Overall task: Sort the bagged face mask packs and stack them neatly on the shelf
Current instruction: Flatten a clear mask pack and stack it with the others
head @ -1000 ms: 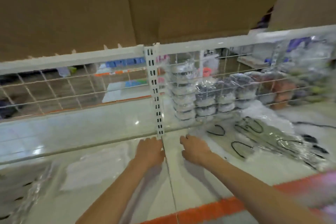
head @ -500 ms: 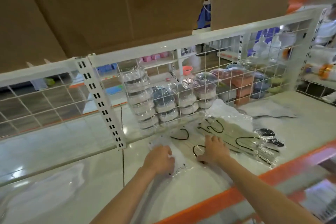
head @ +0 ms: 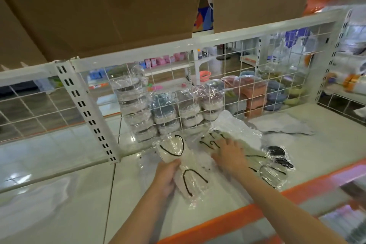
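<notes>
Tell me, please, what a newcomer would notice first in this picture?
Probably the left hand gripping a bagged mask pack at centre, while the right hand lies flat on a row of packs beside it. Behind the wire grid stand wrapped stacked containers.

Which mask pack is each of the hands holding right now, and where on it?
Left hand grips the white mask pack at its left edge, mid-length. Right hand rests flat on the pile of packs, gripping nothing.

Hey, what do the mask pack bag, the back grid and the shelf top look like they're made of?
Mask pack bag: thin clear plastic film, judging by its crinkles and glare. Back grid: white-coated wire, probably metal, with thin see-through squares. Shelf top: smooth glossy white, likely painted metal or laminate; it reflects light.
</notes>
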Demonstrator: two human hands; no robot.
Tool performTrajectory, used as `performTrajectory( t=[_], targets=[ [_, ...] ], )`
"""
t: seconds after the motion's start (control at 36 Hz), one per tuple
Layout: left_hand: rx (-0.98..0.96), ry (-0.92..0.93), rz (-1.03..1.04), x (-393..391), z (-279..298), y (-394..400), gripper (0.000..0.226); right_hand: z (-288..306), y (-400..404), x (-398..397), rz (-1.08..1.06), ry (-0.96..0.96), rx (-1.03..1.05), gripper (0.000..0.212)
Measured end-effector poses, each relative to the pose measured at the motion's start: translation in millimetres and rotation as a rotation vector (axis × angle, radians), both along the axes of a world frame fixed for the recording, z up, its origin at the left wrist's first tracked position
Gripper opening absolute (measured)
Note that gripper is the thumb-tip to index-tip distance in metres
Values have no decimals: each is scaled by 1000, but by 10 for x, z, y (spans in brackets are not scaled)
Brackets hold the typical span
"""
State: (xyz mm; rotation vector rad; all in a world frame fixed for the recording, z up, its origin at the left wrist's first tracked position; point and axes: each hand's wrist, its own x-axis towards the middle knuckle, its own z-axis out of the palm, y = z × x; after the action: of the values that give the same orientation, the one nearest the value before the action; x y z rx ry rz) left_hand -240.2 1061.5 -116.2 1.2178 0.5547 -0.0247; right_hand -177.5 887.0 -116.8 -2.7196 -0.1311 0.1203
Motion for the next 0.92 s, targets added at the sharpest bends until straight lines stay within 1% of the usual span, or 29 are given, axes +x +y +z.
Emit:
performTrajectory(
  t=[0.06,0.08,0.14,0.19,0.22,0.28,0.31,0.33,0.36,0.39,0.44,0.47,0.5,0.53,0.56,0.58,0.61,0.64,0.67,0.69,0.72,0.75,0.81,0.83,0.89,0.92],
  targets=[
    [-12,3,-5,-11,15,-62,27,-71,-142,13,-28,-6,-220,67],
    [-13,15,-7,-9,3,-73,27,-110,-211,7,-23,23,-310,68],
    [-31,45,-17,-14,-16,-93,26,-170,-297,4,19,54,-413,55],
    [-46,70,-16,-6,-48,-104,26,-126,-290,-15,100,-5,-454,34],
    [-60,82,-6,-4,-61,-114,25,-86,-260,-32,121,-47,-437,30],
    [-128,71,2,-17,-58,-153,26,-14,-197,-56,121,-110,-343,27],
    [-174,49,-10,-22,-64,-177,30,19,-159,-75,125,-134,-271,25],
    [-216,26,-40,-28,-70,-198,37,44,-117,-93,140,-141,-170,24],
    [-240,15,-74,-33,-76,-213,45,54,-73,-105,167,-97,-19,27],
    [-255,2,-120,-42,-75,-233,53,72,-32,-137,208,-5,162,29],
    [-261,-16,-173,-63,-63,-247,59,101,57,-214,289,286,536,37],
    [-225,-14,-159,-78,-38,-253,54,106,86,-231,299,379,650,42],
    [-161,-8,-120,-85,-20,-248,42,110,105,-231,302,397,670,42],
    [-77,12,-68,-86,-20,-233,29,111,111,-214,308,352,626,39],
    [4,29,-23,-88,-34,-212,22,94,100,-184,306,263,520,36],
    [47,45,1,-95,-42,-187,23,53,70,-134,295,162,352,36],
    [57,53,14,-113,-37,-168,23,8,28,-88,282,84,156,42],
    [69,66,22,-135,-29,-150,21,-54,-24,-54,265,52,-21,52],
    [71,76,32,-152,-23,-131,20,-108,-82,-43,259,57,-155,62],
    [75,85,45,-172,-12,-110,19,-164,-131,-42,266,76,-245,67],
    [69,87,55,-195,-12,-83,18,-215,-178,-40,282,80,-300,66],
    [60,86,65,-219,-11,-61,17,-231,-216,-42,291,61,-324,58],
    [25,85,88,-244,-39,-8,19,-211,-249,-30,265,-32,-318,33],
    [1,91,101,-249,-52,10,21,-174,-243,-46,234,-75,-303,27],
    [-66,95,121,-266,-76,26,19,-108,-191,-90,177,-146,-276,23],
    [-112,89,147,-277,-73,12,20,-96,-157,-111,151,-176,-221,23]
  ],
)
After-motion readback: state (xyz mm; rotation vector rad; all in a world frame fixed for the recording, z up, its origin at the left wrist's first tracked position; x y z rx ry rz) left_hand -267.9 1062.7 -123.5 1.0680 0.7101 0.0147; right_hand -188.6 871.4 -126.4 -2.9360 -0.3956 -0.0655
